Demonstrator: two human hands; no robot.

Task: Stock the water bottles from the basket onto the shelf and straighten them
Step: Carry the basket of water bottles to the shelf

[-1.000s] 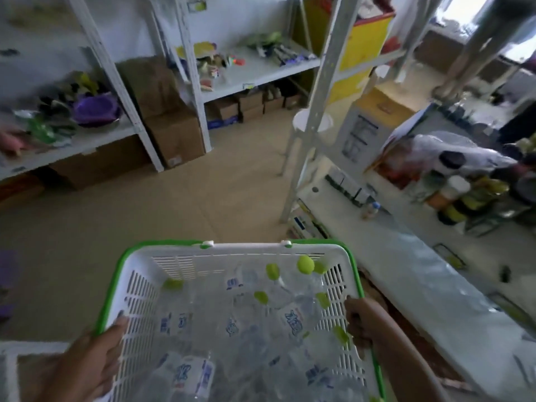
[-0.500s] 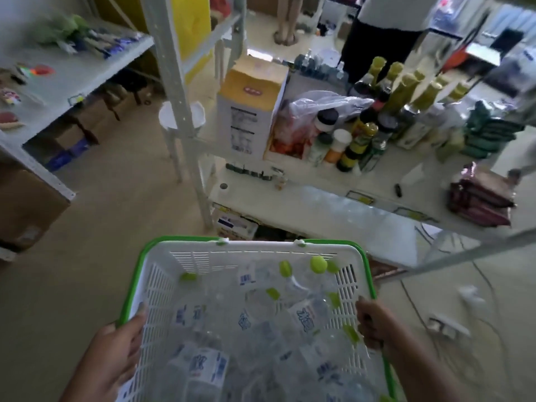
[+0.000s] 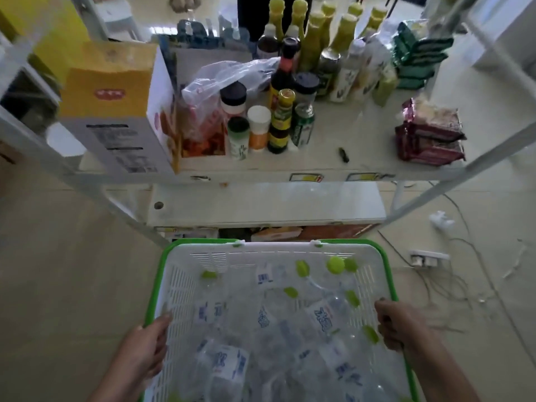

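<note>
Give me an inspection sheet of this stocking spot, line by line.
Surface: lower shelf bare and white; upper shelf crowded.
Job's things: water bottles lie jumbled in the green-rimmed basket; none shelved.
Clutter: sauce bottles, yellow carton, plastic bag, snack packets.
Grippers: left hand and right hand each grip a basket side.
Cables: loose wires and power strip on the floor, right.
Surroundings: someone stands behind the shelf.
</note>
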